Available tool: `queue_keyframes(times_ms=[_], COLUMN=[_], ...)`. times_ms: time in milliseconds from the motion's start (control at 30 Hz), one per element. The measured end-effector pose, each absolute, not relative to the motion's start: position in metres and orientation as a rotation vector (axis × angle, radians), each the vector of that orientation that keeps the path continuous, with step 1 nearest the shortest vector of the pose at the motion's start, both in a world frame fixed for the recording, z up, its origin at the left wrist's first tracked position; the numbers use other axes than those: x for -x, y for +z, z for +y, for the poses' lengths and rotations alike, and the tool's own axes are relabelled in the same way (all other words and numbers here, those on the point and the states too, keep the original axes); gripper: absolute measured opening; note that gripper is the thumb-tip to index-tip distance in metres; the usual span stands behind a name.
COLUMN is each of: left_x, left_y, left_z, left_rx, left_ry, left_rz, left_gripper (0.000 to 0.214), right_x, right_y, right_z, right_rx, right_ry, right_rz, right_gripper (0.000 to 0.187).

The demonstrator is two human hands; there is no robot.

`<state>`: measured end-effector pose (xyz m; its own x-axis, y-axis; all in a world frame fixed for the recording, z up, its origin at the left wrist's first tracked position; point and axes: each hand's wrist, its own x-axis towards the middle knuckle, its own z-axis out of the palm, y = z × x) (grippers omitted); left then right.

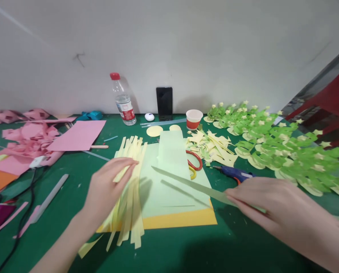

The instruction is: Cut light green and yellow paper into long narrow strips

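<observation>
1. Table: under everything.
2. Green paper: mid-table.
3. Yellow strips: bunched across the paper's left part.
4. Right hand: pinches a green strip by one end.
5. Left hand: curled over the yellow strips; whether gripping, I cannot tell.
6. Green strip: above the paper. Step seems single-strip handling; moving it calls for a light pinch.

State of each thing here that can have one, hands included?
Pale yellow paper strips: lying bunched
Left hand: fingers curled at the strips, grip unclear
Right hand: holding a long pale green paper strip
Clear plastic bottle with red cap: closed, upright
Black rectangular phone: upright, screen dark
Red-and-white round cup: upright, uncovered
Red-and-yellow scissor handles: partly covered, blades hidden
Dark blue glue gun: lying down
</observation>
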<state>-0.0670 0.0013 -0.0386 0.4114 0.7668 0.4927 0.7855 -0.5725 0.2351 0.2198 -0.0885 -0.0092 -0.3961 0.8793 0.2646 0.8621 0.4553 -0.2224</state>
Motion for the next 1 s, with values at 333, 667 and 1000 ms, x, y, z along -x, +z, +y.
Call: queue_keyframes(times_ms=[333,667,1000], left_x=[0.007,0.004,0.004], left_y=[-0.048,-0.037,-0.032], left_z=[-0.032,-0.045,-0.053], left_rx=[3.045,3.013,2.991], left_ry=[-0.781,-0.56,-0.634], left_rz=[-0.859,-0.911,-0.858], left_gripper=[0.02,0.025,0.025], right_x=[-0.207,-0.186,-0.163], right_y=[-0.02,-0.028,-0.03], right_z=[-0.078,-0.072,-0.074], right_rx=[1.365,1.294,1.184], right_ry=[0.062,-0.05,0.156], right_rz=[-2.298,-2.2,-2.193], right_gripper=[0.033,0.025,0.022])
